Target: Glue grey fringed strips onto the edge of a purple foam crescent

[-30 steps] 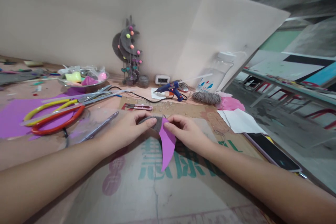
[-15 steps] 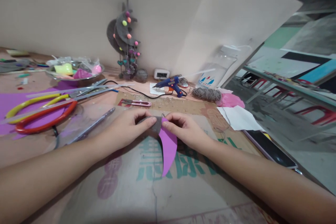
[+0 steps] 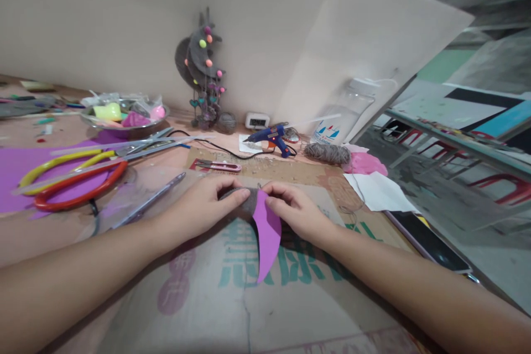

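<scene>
A purple foam crescent (image 3: 269, 238) hangs point-down between my hands over the cardboard, one end wrapped in grey yarn (image 3: 248, 203). My left hand (image 3: 222, 199) is closed on that wrapped end, thumb on top. At the crescent's upper right edge, my right hand (image 3: 290, 204) is closed in a pinch, its thumb and fingertips on the purple foam. A small loop of grey yarn shows at the top between the hands. The undersides of both grips are hidden.
Large scissors (image 3: 83, 177) and a pen (image 3: 151, 199) lie left. Behind are pink thread snips (image 3: 219, 166), a blue glue gun (image 3: 269, 135), a grey yarn bundle (image 3: 327, 152) and a water bottle (image 3: 344, 110). A phone (image 3: 431, 240) lies right. A decorated crescent (image 3: 201, 58) leans on the wall.
The whole view has shifted slightly down and right. The right fingers sit slightly farther from the crescent's top; both hands keep hold of it.
</scene>
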The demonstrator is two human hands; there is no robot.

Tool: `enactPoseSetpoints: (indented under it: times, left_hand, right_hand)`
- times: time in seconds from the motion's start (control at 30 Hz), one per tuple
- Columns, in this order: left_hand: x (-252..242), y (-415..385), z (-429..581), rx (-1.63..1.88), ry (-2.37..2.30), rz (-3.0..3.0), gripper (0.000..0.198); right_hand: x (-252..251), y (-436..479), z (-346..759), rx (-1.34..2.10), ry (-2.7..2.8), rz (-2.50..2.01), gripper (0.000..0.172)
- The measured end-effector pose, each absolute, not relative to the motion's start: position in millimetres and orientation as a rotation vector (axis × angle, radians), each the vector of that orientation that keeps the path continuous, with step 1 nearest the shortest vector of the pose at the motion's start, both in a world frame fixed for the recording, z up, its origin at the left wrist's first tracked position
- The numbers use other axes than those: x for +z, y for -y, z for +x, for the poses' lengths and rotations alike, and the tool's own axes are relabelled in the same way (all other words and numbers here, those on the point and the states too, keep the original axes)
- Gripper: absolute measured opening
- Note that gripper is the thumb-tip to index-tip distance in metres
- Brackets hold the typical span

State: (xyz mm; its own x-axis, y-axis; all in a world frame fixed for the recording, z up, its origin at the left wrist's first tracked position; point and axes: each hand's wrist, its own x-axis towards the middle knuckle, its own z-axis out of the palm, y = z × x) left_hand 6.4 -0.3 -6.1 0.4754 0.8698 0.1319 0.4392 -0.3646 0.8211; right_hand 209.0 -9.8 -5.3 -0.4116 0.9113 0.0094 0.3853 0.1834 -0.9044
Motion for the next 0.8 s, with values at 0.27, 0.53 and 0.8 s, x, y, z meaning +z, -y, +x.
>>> enactPoseSetpoints:
  times: [0.27, 0.53, 0.8]
  left_hand:
    - [-5.4, 0.6, 6.9, 0.742, -1.096, 1.956, 0.028]
    - [-4.5, -0.5, 7.1, 0.786, -1.095, 1.921, 0.026]
    - [-3.4, -0.1, 7.3, 0.757, -1.091, 1.891, 0.028]
  right_hand:
    - [-5.2, 9.7, 209.3, 1.260, 1.838, -1.220, 0.025]
    - [-7.7, 7.7, 207.9, 1.199, 1.875, -1.274, 0.029]
    - [-9.9, 6.1, 210.2, 1.228, 1.880, -1.273, 0.028]
